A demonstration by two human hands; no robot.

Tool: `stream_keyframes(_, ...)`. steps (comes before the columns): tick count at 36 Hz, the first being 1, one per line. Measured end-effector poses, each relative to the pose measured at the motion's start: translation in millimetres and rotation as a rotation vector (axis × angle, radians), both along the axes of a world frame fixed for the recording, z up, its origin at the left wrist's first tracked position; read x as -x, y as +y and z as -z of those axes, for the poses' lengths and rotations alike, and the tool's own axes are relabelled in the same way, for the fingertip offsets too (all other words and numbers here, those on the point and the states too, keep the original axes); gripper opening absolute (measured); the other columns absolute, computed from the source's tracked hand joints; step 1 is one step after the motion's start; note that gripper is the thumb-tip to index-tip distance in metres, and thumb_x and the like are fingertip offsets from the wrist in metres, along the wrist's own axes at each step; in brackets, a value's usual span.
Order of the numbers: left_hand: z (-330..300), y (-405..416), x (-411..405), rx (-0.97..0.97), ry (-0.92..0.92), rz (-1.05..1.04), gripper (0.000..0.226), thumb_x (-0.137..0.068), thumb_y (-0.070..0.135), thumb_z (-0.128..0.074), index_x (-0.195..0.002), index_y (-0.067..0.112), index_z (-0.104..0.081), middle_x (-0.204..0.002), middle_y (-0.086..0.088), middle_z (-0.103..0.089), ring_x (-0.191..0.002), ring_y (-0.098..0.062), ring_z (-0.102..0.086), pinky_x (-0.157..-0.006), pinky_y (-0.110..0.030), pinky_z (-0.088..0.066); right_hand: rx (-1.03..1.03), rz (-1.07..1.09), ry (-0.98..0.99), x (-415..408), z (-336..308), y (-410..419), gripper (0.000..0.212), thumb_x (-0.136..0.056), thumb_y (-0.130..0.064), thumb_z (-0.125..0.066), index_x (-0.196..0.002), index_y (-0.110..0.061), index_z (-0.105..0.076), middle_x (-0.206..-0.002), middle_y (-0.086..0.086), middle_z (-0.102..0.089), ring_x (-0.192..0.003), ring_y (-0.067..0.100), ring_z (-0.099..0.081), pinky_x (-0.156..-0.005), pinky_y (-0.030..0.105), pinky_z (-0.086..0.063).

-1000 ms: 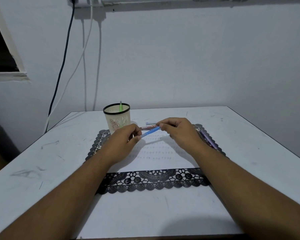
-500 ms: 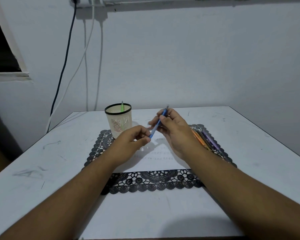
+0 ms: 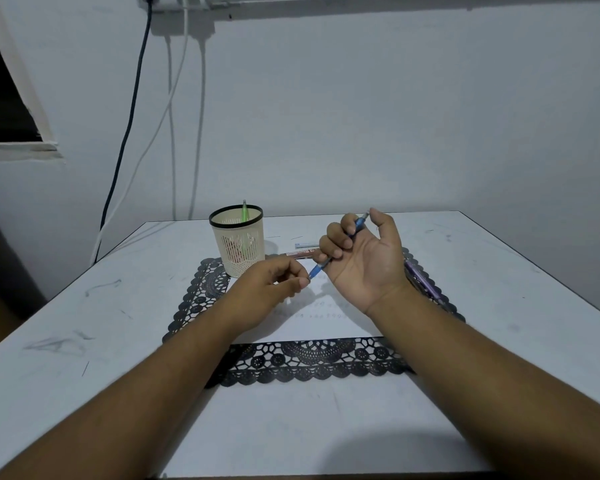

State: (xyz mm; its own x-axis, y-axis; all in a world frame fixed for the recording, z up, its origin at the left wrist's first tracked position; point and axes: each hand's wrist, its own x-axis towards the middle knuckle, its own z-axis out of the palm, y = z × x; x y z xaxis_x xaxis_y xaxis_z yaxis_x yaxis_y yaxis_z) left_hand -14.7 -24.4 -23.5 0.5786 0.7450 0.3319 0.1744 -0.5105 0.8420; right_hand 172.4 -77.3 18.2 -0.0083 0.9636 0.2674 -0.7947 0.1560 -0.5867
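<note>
Here the right hand (image 3: pixel 364 261) grips the blue pen (image 3: pixel 316 269) slantwise; the left hand (image 3: pixel 274 285) pinches its lower tip.

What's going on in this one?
A person sits at a white table working on a blue pen with both hands. The right hand, palm up, grips the pen at a slant, thumb by its upper end. The left hand pinches its lower tip, just above a sheet of paper on a black lace mat. A mesh cup holding a green pen stands behind the left hand, and purple pens lie by the right wrist.
</note>
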Motion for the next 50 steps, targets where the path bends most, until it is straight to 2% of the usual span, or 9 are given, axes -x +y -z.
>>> stream_keyframes(5,0.8,0.4,0.1,-0.007,0.014,-0.015,0.005,-0.091,0.03,-0.07,-0.089,0.026,-0.073,-0.083,0.003,-0.066,-0.078,-0.014,-0.058,-0.074,-0.039,-0.048,0.008,-0.014,-0.03,-1.8,-0.1,1.4,0.031,-0.087,-0.04,-0.042,-0.066,-0.017,-0.038,-0.063,0.0,-0.026,-0.059,0.017,-0.023,-0.061,0.035,-0.026)
stream_keyframes(10,1.0,0.1,-0.7,-0.004,0.014,-0.002,0.006,-0.095,0.023,-0.07,-0.09,0.024,-0.072,-0.082,0.003,-0.066,-0.078,-0.013,-0.059,-0.075,-0.039,-0.048,0.001,-0.018,-0.012,-3.2,1.9,1.6,0.033,-0.088,-0.043,-0.044,-0.068,-0.017,-0.039,-0.064,0.0,-0.027,-0.059,0.016,-0.024,-0.061,0.034,-0.026)
stream_keyframes(27,-2.5,-5.1,-1.0,0.024,0.038,-0.006,0.011,-0.09,0.035,-0.066,-0.088,0.027,-0.072,-0.079,0.007,-0.067,-0.076,-0.009,-0.059,-0.074,-0.036,-0.047,-0.043,-0.057,-0.023,-7.3,-0.6,0.8,0.028,-0.085,-0.038,-0.042,-0.067,-0.017,-0.035,-0.063,-0.001,-0.025,-0.062,0.017,-0.017,-0.064,0.036,-0.017)
stream_keyframes(34,-4.6,-7.2,-2.2,0.019,0.02,0.001,0.011,-0.097,0.022,-0.068,-0.088,0.024,-0.073,-0.08,0.004,-0.067,-0.077,-0.014,-0.058,-0.075,-0.039,-0.045,-0.065,-0.091,-0.034,-9.8,-1.6,0.4,0.03,-0.087,-0.04,-0.042,-0.068,-0.017,-0.036,-0.064,-0.001,-0.023,-0.062,0.017,-0.018,-0.064,0.036,-0.02)
stream_keyframes(37,-4.9,-8.8,-2.5,0.026,0.012,-0.001,0.01,-0.095,0.026,-0.068,-0.089,0.018,-0.072,-0.079,0.003,-0.066,-0.077,-0.015,-0.057,-0.075,-0.038,-0.045,-0.076,-0.106,-0.058,-10.6,-3.8,-0.3,0.029,-0.085,-0.037,-0.041,-0.066,-0.017,-0.037,-0.064,-0.001,-0.021,-0.061,0.017,-0.018,-0.062,0.035,-0.022)
stream_keyframes(40,-4.4,-8.2,-2.7,0.029,0.001,-0.001,0.011,-0.098,0.021,-0.069,-0.087,0.022,-0.072,-0.079,0.002,-0.066,-0.076,-0.017,-0.056,-0.074,-0.038,-0.044,-0.088,-0.114,-0.053,-10.8,-4.6,-1.3,0.03,-0.086,-0.038,-0.04,-0.064,-0.018,-0.038,-0.064,-0.001,-0.02,-0.06,0.017,-0.018,-0.06,0.034,-0.024)
stream_keyframes(43,-5.3,-8.5,-3.4,0.029,0.004,-0.001,0.009,-0.094,0.028,-0.068,-0.086,0.024,-0.072,-0.078,0.004,-0.066,-0.075,-0.016,-0.056,-0.073,-0.037,-0.044,-0.102,-0.124,-0.063,-10.8,-5.9,-2.2,0.03,-0.085,-0.038,-0.039,-0.064,-0.018,-0.038,-0.064,-0.001,-0.02,-0.06,0.017,-0.018,-0.058,0.033,-0.027)
stream_keyframes(50,-3.9,-6.8,-3.7,0.03,0.016,0.004,0.009,-0.09,0.032,-0.067,-0.086,0.025,-0.072,-0.077,0.006,-0.066,-0.075,-0.012,-0.058,-0.074,-0.036,-0.046,-0.096,-0.128,-0.084,-10.8,-6.0,-3.2,0.028,-0.085,-0.037,-0.039,-0.064,-0.018,-0.037,-0.063,-0.001,-0.02,-0.061,0.017,-0.016,-0.06,0.034,-0.024)
